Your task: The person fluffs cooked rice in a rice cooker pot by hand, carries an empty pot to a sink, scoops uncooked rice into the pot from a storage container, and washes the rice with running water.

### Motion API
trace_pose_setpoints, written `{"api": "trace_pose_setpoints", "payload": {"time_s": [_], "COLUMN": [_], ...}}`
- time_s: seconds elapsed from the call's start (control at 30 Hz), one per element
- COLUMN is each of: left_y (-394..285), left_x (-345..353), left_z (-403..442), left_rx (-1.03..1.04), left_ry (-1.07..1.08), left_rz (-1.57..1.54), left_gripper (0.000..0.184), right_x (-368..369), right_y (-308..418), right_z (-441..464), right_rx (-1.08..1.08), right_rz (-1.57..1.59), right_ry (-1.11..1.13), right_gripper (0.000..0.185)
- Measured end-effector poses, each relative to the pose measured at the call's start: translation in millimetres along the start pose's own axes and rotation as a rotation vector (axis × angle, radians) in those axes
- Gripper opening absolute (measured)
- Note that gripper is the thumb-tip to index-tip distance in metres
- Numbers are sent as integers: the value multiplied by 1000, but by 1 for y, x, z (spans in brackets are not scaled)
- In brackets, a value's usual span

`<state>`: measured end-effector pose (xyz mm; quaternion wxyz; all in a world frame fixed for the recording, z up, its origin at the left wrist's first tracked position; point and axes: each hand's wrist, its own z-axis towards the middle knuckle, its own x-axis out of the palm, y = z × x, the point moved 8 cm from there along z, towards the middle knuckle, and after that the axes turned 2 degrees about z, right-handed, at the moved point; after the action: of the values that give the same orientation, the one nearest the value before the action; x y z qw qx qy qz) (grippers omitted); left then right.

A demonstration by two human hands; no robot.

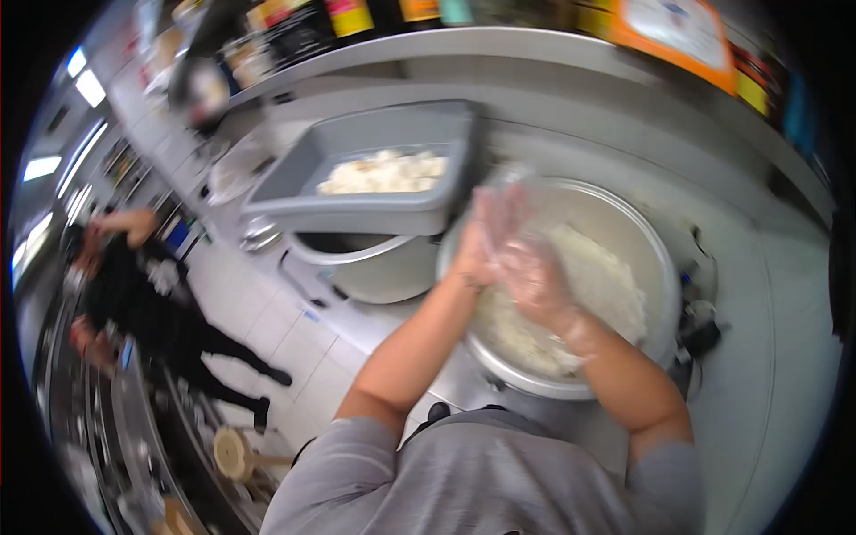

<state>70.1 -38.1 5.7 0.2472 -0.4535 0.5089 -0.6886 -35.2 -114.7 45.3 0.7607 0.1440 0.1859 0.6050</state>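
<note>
My left hand (489, 234) is raised over the near-left rim of a big round metal pot (655, 232), fingers stretched upward. Loose clear plastic, seemingly a disposable glove (512, 175), stands out past its fingertips. Against the left palm, my right hand (537, 278) curls its fingers, apparently pinching that plastic; blur hides the exact grip. Clear plastic also covers the right hand down to the wrist. Below both hands, the pot holds a white, grainy mass that looks like cooked rice (593, 272).
A grey plastic tub (357, 214) with white chunks rests over another metal pot (379, 272) on the left. Above runs a metal shelf (499, 40) with packages. Cables (704, 308) lie right of the big pot. A person in black (143, 303) stands farther left, near a round stool (234, 455).
</note>
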Motion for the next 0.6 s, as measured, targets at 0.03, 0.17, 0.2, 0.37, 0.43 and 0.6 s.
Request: {"api": "trace_pose_setpoints", "payload": {"time_s": [0.03,0.17,0.2,0.37,0.43,0.6], "left_y": [10,23,105,96,75,65], "left_x": [-7,30,42,68,55,45], "left_z": [13,39,16,7,27,48], "left_rx": [113,61,-204,-156,-51,17], "left_ry": [-25,-112,-147,-57,-50,-210], "left_rz": [89,-55,-226,-437,-411,-173], "left_gripper": [65,80,89,108,109,87], "right_x": [-13,-40,-52,-50,-45,-45], "right_y": [-2,-2,-10,6,-6,-25], "right_z": [-7,7,-38,-50,-38,-39], "right_rx": [-38,-91,119,364,378,382], "right_rz": [21,-15,-4,163,269,266], "right_ry": [-87,196,336,436,396,511], "right_gripper": [11,6,7,5,4,7]}}
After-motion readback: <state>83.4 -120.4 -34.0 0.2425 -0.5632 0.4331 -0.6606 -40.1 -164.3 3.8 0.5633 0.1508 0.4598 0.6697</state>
